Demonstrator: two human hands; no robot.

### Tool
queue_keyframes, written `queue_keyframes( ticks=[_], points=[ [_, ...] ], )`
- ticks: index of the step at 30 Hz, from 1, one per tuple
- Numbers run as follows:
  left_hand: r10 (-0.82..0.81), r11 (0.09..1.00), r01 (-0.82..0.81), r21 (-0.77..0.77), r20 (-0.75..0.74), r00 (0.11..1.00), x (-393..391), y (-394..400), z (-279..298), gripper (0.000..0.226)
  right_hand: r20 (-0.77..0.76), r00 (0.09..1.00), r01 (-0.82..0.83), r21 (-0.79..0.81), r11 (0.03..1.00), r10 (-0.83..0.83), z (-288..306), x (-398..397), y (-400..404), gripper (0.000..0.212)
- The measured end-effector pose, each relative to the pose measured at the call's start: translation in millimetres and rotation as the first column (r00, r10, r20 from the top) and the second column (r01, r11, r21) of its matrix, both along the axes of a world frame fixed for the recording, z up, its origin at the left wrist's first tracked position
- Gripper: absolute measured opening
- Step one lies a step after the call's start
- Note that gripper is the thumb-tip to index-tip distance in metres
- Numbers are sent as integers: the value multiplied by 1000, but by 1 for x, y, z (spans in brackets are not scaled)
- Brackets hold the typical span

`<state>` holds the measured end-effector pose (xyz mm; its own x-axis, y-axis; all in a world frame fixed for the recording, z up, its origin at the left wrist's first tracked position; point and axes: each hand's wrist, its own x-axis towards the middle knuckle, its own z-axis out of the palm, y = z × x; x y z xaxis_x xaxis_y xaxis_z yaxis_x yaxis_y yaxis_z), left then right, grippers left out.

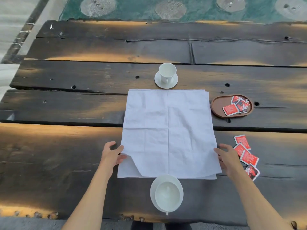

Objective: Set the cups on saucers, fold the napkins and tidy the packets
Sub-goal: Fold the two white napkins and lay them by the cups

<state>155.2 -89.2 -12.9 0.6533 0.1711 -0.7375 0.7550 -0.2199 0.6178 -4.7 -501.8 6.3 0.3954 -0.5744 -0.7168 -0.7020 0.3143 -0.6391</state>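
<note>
A white napkin (169,130) lies spread nearly flat at the middle of the dark plank bench (66,105), with a second white sheet showing under it along the near edge and at the far right corner. Crease lines cross it lengthwise and crosswise. The left hand (112,154) pinches the napkin's near left edge between thumb and fingers, lifting that corner a little so a fold stands up there. The right hand (228,159) grips the near right edge, fingers curled over the cloth.

At 12 o'clock from the napkin, just beyond its far edge, a white cup (167,72) stands upright on a white saucer (166,81). At 6 o'clock, touching or slightly overlapping the napkin's near edge, a second white cup (167,195) sits on its own saucer (153,188), its handle pointing toward the person.

At about 2 o'clock from the napkin an oval brown tray (217,106) holds a few red packets (236,105), some overlapping at the tray's far right end. At about 4 o'clock, four more red packets (245,153) lie loose on the bench in a ragged line just beside the right hand, the nearest one partly behind the wrist. Beyond the bench's far edge is a green surface with pale round discs (170,9).
</note>
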Motion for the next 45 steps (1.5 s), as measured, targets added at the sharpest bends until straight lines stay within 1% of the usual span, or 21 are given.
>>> queue_keyframes(
  ticks=[3, 5, 8, 11, 15, 18, 22, 25, 29, 34, 40, 45],
  points=[
    [-102, 989, 98, 107, 35, 994, 25, -6, -6, 55, -15, 999, -42, -50, 998, 41, -4, 18, -11, 44],
    [-136, 982, 126, 140, 62, 989, 39, -9, -6, 51, 34, 998, -42, -49, 998, 44, -6, 31, -16, 42],
    [-103, 990, 93, 105, 97, 990, 58, -11, -5, 39, 107, 993, -51, -61, 997, 57, -7, 48, -23, 40],
    [-167, 983, 158, 90, 105, 980, 73, -15, -3, 29, 151, 984, -78, -101, 992, 92, -9, 60, -31, 40],
    [-244, 969, 235, 77, 135, 960, 86, -23, -3, 27, 171, 970, -145, -164, 976, 173, -14, 69, -41, 30],
    [-290, 957, 280, 77, 182, 940, 89, -27, -4, 27, 164, 960, -197, -184, 963, 228, -17, 71, -45, 28],
    [-258, 966, 245, 89, 206, 944, 89, -31, -5, 19, 174, 954, -209, -201, 957, 245, -20, 74, -47, 25],
    [-223, 974, 208, 90, 228, 948, 89, -30, 1, 20, 203, 953, -181, -220, 959, 226, -17, 75, -49, 19],
    [-164, 986, 154, 56, 282, 945, 92, -24, 10, 20, 231, 945, -170, -261, 950, 233, -8, 77, -54, 22],
    [-164, 986, 141, 93, 324, 932, 95, -23, 28, 24, 289, 911, -196, -325, 925, 294, 11, 79, -57, 24],
    [-181, 976, 109, 190, 414, 892, 92, -23, 56, 24, 361, 876, -155, -419, 894, 321, 41, 79, -57, 25],
    [-173, 980, 105, 168, 467, 867, 90, -21, 81, 18, 424, 844, -104, -469, 877, 327, 68, 80, -53, 18]
  ],
)
